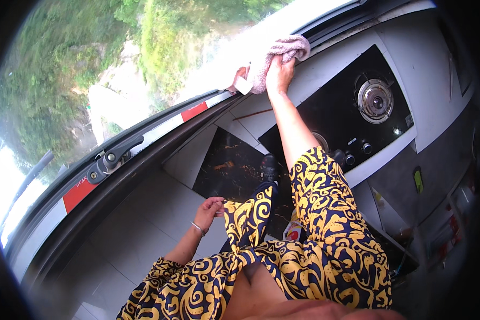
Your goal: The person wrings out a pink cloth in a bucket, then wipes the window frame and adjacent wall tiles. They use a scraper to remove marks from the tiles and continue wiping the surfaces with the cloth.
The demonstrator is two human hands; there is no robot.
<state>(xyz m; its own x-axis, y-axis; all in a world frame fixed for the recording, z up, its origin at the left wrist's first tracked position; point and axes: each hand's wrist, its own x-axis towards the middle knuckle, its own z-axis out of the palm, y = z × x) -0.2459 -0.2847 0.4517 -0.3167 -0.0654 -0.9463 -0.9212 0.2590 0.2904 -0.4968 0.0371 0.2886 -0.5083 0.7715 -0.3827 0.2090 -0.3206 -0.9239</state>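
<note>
A pale pink terry cloth (260, 76) is bunched in my right hand (281, 75), at the far end of the window frame (152, 146). Part of the cloth lies over the bright glass side, and a reflection of it shows beside a small white patch. Lower down, my left hand (210, 212), with a bracelet on the wrist, pinches the hem of a navy and yellow patterned shirt (246, 214). Red and white film runs along the frame, which carries a dark window handle (114, 158).
Right of my right arm is a black two-burner gas hob (336, 108) set in a white counter (388, 48). A thin brown stick (252, 115) lies by the sill. Black marble-patterned panel (224, 164) and pale tiles (144, 228) lie below. A green object (418, 180) is at right.
</note>
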